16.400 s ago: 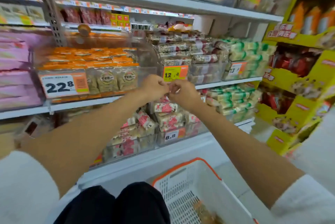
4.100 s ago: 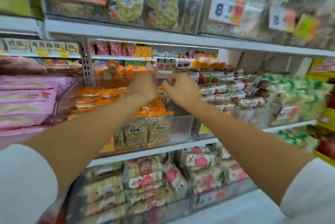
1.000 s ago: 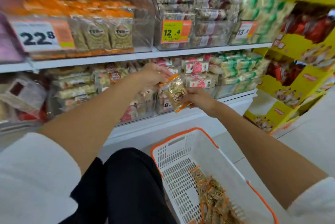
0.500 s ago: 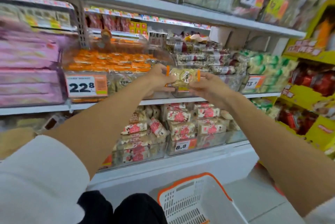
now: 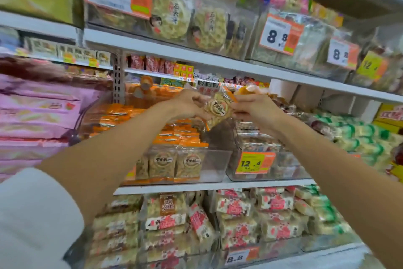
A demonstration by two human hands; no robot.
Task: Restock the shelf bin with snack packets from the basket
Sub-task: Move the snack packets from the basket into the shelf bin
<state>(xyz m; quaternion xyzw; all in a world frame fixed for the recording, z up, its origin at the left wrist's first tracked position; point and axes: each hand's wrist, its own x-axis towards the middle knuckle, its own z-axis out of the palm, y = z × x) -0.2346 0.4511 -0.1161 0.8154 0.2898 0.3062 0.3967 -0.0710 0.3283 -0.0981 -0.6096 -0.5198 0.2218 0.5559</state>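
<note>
Lifting from where it was half a second ago, the packet (image 5: 218, 109) now hangs over the bin (image 5: 214, 165), toward its right rear. The left hand (image 5: 189, 103) pinches its left end and the right hand (image 5: 254, 108) its right end, so the drop looks close. The shelf (image 5: 218, 59) above the bin leaves some headroom, and the bin's right front corner, behind its clear walls, seems barest.

Bright and even, lit from overhead; pale sheen on the clear front of the shelf bin (image 5: 214, 165); dark under the top shelf (image 5: 340, 0) at upper right; smeared by motion along the left edge, over the pink packs (image 5: 37, 114) and white sleeve (image 5: 32, 220); stretched and bowed toward the corners; crispest mid-frame, around the snack packet (image 5: 218, 109); soft across the bottom rows.
</note>
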